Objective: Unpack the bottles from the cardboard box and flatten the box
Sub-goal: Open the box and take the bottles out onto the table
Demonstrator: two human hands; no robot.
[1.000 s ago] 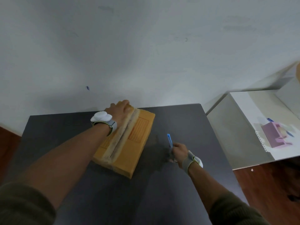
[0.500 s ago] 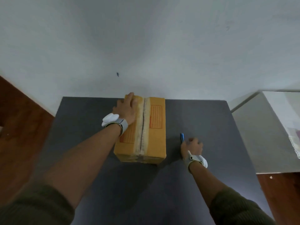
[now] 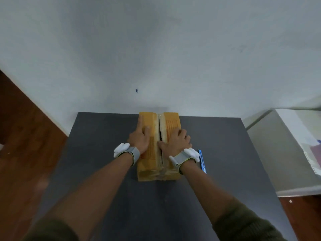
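A yellow-brown cardboard box (image 3: 171, 122) stands closed on the dark grey table (image 3: 104, 153), near its far edge. A pale tape strip runs down the top, and a dark slit shows along its middle seam. My left hand (image 3: 139, 140) lies flat on the left top flap, fingers spread and pointing away from me. My right hand (image 3: 175, 142) lies on the right top flap, thumb at the slit, fingers reaching the box's right edge. No bottles are visible; the inside of the box is hidden.
A blue cutter (image 3: 202, 161) lies on the table just right of the box, beside my right wrist. A white wall rises right behind the table. A pale side table (image 3: 271, 153) with papers stands to the right, and wooden floor (image 3: 26, 136) shows at the left.
My right hand has let go of the blue cutter and moved left onto the box's right flap. My left hand slid nearer along the left flap. The view has shifted to face the box squarely.
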